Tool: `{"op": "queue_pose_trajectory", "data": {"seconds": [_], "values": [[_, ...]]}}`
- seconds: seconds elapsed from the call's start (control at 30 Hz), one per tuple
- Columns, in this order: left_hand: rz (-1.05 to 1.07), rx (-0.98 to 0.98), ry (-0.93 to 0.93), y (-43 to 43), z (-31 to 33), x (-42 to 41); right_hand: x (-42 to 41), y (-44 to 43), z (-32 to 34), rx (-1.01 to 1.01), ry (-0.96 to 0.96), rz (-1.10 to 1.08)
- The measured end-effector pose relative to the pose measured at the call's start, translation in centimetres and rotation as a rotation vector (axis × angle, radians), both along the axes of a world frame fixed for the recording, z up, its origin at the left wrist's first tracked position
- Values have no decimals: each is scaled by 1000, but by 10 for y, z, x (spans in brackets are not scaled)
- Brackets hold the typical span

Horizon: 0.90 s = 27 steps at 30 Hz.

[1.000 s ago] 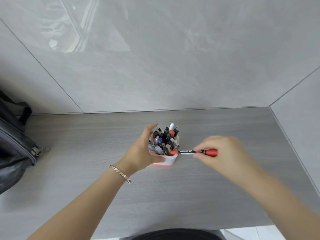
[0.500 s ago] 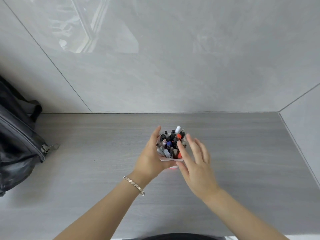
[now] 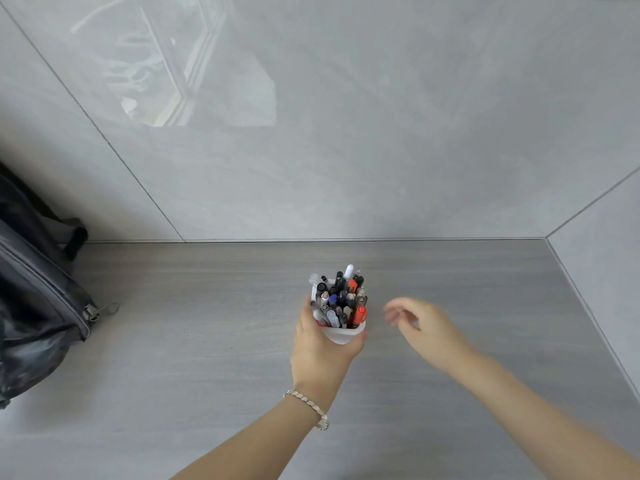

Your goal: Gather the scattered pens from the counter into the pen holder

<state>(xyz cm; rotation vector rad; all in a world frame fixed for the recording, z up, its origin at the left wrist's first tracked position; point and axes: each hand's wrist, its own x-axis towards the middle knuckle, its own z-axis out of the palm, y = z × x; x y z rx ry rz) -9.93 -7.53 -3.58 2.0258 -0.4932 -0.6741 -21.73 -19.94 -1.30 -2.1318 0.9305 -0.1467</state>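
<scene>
A white pen holder [image 3: 341, 334] stands in the middle of the grey counter [image 3: 207, 341], packed with several pens [image 3: 341, 299] in black, blue, white and red. A red-capped marker [image 3: 359, 315] sticks up at its right side. My left hand [image 3: 320, 348] wraps around the holder from the near side and grips it. My right hand [image 3: 420, 323] hovers to the right of the holder, blurred, fingers loosely spread, holding nothing. No loose pens show on the counter.
A dark backpack [image 3: 34, 306] with a zip pull sits at the counter's left edge against the wall. Glossy grey tiled walls [image 3: 346, 133] close off the back and the right side. A silver bracelet [image 3: 310, 407] is on my left wrist.
My right hand carried the red marker to the holder, left it inside, then drew away to the right, empty. My left hand kept its grip on the holder.
</scene>
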Motion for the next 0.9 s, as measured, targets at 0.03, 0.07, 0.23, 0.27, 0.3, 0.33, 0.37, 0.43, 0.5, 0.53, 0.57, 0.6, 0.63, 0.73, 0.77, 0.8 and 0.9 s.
{"op": "queue_pose_trajectory", "data": {"seconds": [0.03,0.07,0.23,0.27,0.3,0.33,0.37,0.43,0.5,0.53,0.57,0.6,0.63,0.73,0.77,0.8,0.9], "values": [[7,4,6,-1,-1,2,-1,-6,-4,-2,69,20],[10,-3,7,-2,-2,3,-1,-12,-8,-1,131,44],[83,-68,-28,-5,0,28,13,-32,-14,-8,275,104],[107,-81,-25,-9,1,41,16,-35,-14,-10,265,100],[131,-101,-16,-14,1,54,19,-38,-14,-8,262,94],[158,-116,-8,-19,-2,70,22,-40,-15,-7,255,85],[182,-116,-8,-24,-2,84,25,-43,-15,-9,259,84],[228,-109,-19,-33,-1,109,30,-47,-18,-18,268,105],[233,-96,-23,-38,5,122,33,-50,-20,-16,291,130],[236,-82,-23,-40,6,126,34,-53,-20,-16,305,140],[240,-81,-12,-41,6,128,35,-54,-20,-18,327,149],[244,-91,10,-41,1,131,36,-55,-20,-28,342,158],[242,-93,30,-41,0,132,37,-55,-17,-38,366,172],[200,-56,64,-39,-7,139,40,-55,-10,-73,399,212],[172,-21,77,-36,-1,140,41,-54,-7,-71,425,216],[134,-1,83,-34,0,144,42,-54,-4,-80,424,210],[78,11,25,-28,24,143,51,-51,9,-103,461,178]]}}
